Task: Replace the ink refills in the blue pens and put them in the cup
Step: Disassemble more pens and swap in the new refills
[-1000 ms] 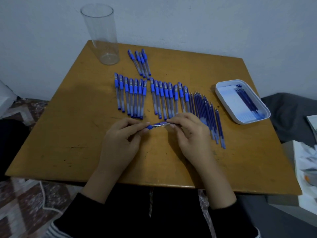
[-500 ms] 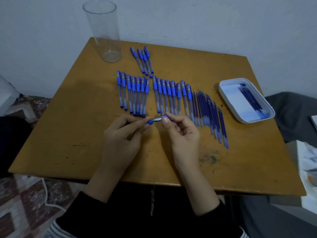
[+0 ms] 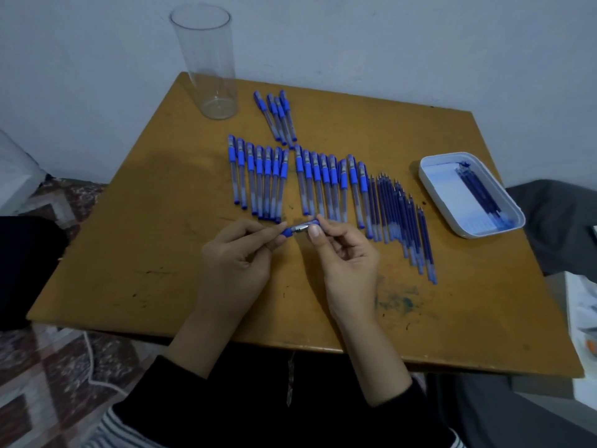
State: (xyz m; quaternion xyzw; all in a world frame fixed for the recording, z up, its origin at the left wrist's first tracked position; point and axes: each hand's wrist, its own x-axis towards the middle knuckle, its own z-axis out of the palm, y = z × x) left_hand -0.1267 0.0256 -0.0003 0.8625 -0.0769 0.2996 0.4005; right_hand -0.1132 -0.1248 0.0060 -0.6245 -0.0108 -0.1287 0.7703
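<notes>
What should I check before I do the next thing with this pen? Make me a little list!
1. Both hands hold the pen, left hand and right hand pinching it: ok.
2. The pen is opened and its old refill is out: cannot tell, the fingers hide it.
3. The loose refills lie close by the right hand: ok.
4. The cup stands upright with room inside: ok, it looks empty.
5. The tray has space left: ok.

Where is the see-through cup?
In the head view, the tall clear plastic cup stands upright at the far left corner of the wooden table, just left of a bunch of blue pens.
</notes>
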